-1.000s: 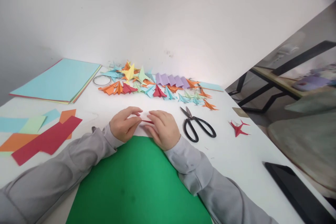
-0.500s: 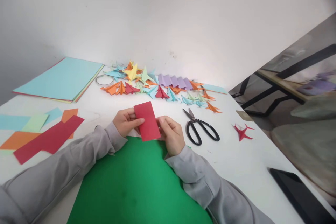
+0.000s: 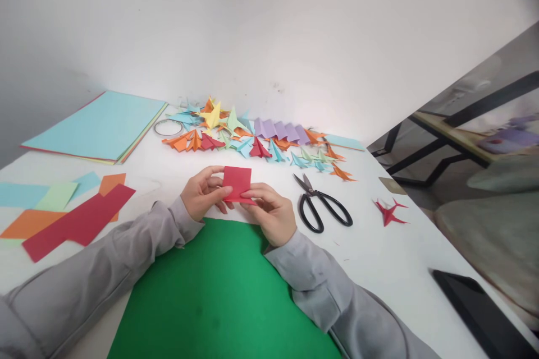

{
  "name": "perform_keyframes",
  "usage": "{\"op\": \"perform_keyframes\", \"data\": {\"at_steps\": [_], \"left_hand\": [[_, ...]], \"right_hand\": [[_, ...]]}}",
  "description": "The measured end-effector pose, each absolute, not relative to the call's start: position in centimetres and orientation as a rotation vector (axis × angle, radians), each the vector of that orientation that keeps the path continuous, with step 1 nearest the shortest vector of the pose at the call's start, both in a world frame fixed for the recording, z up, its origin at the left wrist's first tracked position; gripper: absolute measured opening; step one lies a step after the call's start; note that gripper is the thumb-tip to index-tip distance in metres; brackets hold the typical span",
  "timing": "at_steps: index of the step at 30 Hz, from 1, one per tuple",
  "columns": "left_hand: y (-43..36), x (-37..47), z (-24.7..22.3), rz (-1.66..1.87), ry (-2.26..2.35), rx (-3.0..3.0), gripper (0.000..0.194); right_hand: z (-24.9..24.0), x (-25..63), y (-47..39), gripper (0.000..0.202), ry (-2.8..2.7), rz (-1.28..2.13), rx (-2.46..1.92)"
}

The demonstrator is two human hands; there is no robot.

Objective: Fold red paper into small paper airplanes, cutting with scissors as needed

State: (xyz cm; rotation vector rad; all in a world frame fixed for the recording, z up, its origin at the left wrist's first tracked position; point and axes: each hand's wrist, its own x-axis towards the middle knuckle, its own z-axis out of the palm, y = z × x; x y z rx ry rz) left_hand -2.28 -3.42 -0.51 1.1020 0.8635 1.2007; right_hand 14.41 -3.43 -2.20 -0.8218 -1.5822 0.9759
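Note:
A small red paper point(image 3: 238, 179) is held up between both hands, just beyond the far edge of a green sheet point(image 3: 219, 286). Its lower part bends toward me. My left hand point(image 3: 204, 193) grips the paper's left side, thumb on the front and fingers behind. At the lower right, my right hand point(image 3: 272, 213) pinches the bent part between thumb and fingers. Black-handled scissors point(image 3: 314, 202) lie with blades apart to the right of my right hand.
Loose paper strips, including a long red strip point(image 3: 80, 221), lie at left below a stack of coloured sheets point(image 3: 96, 126). Folded paper shapes point(image 3: 236, 129) line the wall beside a wire coil point(image 3: 167, 127). A red folded figure point(image 3: 389, 213) and black tablet-like device point(image 3: 475, 303) lie at right.
The red paper was flat and tilted; now it stands straighter with its lower part bent. My right fingers have moved left onto its bottom edge.

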Motion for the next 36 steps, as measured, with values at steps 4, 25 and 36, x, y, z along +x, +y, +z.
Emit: {"op": "perform_keyframes", "data": {"at_steps": [4, 25, 36], "left_hand": [[-3.6, -2.0, -0.7, 1.273, 0.742, 1.117, 0.079], [-3.7, -2.0, -0.8, 1.181, 0.759, 1.148, 0.04], [-3.1, -2.2, -0.8, 0.864, 0.756, 0.798, 0.042]], "right_hand": [[-1.9, 14.3, -3.3, 0.009, -1.469, 1.036, -0.867], [-2.6, 14.2, -3.1, 0.012, -1.288, 1.184, -0.81], [-2.4, 14.4, -3.1, 0.019, -1.359, 1.25, -0.778]]}}
